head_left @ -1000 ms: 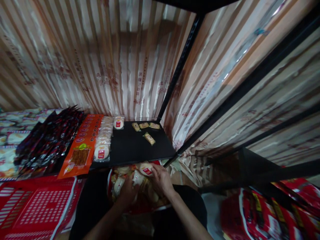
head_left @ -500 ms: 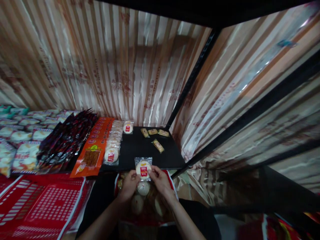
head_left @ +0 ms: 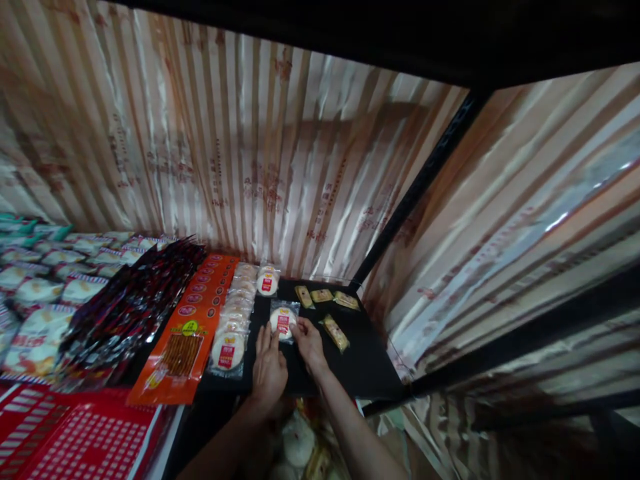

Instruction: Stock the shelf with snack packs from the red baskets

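A round white rice cracker packet (head_left: 283, 323), clear-wrapped with a red label, is held just over the black shelf (head_left: 315, 373). My left hand (head_left: 269, 367) has its fingertips at the packet's lower left edge. Thumb and fingers of my right hand (head_left: 309, 343) pinch its right edge. Another cracker packet (head_left: 268, 281) lies by itself at the back of the shelf. Left of my hands, a row of overlapping cracker packets (head_left: 229, 350) runs toward the back. Several small yellowish wrapped snacks (head_left: 335, 333) lie to the right.
An orange snack bag (head_left: 187, 340), a pile of dark shiny packets (head_left: 120, 313) and rows of white bags (head_left: 37, 340) fill the left. A red basket (head_left: 95, 433) sits at front left. Below my arms is a container of wrapped snacks (head_left: 297, 440). A black post (head_left: 425, 187) rises at the shelf's back corner.
Both hands have moved forward with the cracker packet, from above the snack container to above the shelf. The view has shifted, so the shelf sits lower in the picture.
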Available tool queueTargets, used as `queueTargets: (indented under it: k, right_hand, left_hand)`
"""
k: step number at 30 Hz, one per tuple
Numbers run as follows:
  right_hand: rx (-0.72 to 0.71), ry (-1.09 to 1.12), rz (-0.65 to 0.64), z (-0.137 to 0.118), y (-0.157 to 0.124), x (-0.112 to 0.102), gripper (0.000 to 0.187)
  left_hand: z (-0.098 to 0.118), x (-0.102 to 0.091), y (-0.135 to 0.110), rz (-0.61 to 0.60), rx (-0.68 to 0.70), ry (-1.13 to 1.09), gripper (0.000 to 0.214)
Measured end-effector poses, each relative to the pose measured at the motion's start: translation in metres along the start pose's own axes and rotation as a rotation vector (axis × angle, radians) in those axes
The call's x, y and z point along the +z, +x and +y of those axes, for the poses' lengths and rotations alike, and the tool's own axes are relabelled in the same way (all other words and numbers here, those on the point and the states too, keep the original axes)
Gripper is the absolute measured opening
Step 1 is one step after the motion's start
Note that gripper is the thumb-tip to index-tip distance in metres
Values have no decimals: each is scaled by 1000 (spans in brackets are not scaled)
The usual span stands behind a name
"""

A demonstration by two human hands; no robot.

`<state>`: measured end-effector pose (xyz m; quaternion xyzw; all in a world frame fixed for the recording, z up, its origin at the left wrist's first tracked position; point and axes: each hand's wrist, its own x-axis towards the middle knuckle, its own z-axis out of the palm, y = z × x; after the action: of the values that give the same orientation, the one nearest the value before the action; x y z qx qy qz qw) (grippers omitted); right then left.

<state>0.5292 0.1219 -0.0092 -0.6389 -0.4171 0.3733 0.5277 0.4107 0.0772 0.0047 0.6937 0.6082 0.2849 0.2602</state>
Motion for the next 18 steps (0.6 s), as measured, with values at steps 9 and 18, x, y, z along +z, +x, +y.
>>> queueTargets:
  k: [9, 18]
  right_hand:
    - [-66, -160, 7, 8, 64, 47, 24]
    - [-27, -279, 48, 3, 89, 65, 16]
  left_hand:
    - [-12, 16, 59, 42, 49, 94, 63]
    - [-37, 46, 91, 247, 139, 149, 58]
